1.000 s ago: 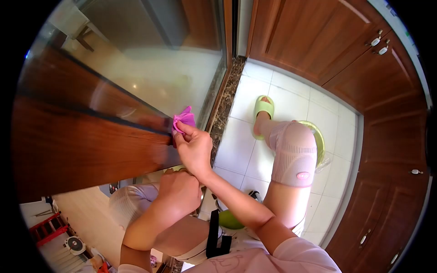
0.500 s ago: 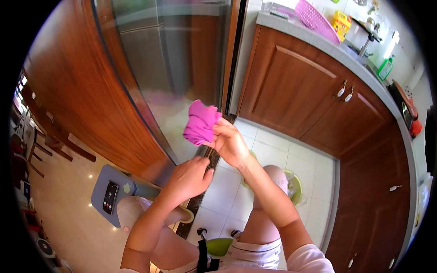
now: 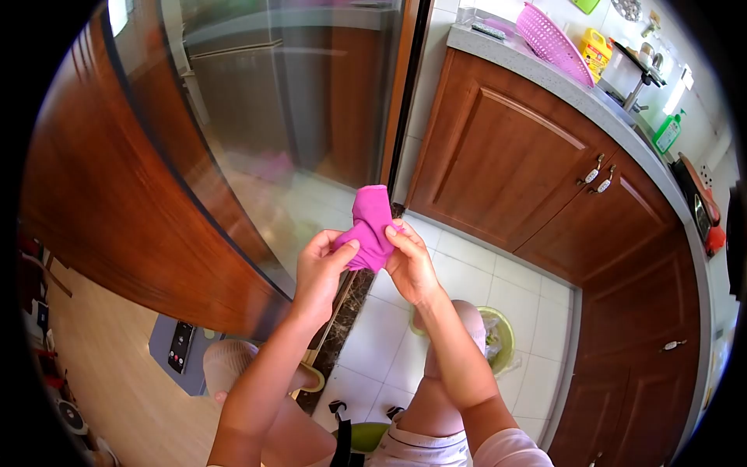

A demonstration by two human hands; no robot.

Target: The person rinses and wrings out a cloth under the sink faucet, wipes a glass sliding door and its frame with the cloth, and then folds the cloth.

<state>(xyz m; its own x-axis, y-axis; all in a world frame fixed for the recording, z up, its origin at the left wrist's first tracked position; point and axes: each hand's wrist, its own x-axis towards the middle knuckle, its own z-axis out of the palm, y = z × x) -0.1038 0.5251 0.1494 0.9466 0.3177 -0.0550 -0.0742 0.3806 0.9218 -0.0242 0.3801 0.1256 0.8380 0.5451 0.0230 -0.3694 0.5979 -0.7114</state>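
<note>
A magenta cloth (image 3: 372,222), bunched and folded, is held up between both my hands in front of the glass door. My left hand (image 3: 320,272) pinches its lower left side, thumb on top. On the right side of the cloth my right hand (image 3: 411,263) grips with thumb and fingers. The upper part of the cloth stands up as a folded flap. Behind it is the glass panel (image 3: 288,132) of a sliding door with a wooden frame (image 3: 156,233).
Below my hands runs a dark marble door sill (image 3: 350,311). A green waste bin (image 3: 504,342) stands on white tiles by my right knee. Brown cabinets (image 3: 521,132) line the right, under a counter with a pink basket (image 3: 552,43). A phone (image 3: 180,348) lies on a grey stool (image 3: 194,373).
My left hand has come up and taken hold of the cloth, which only my right hand held before. The cloth has moved slightly right and its folds have changed. My view has shifted a little.
</note>
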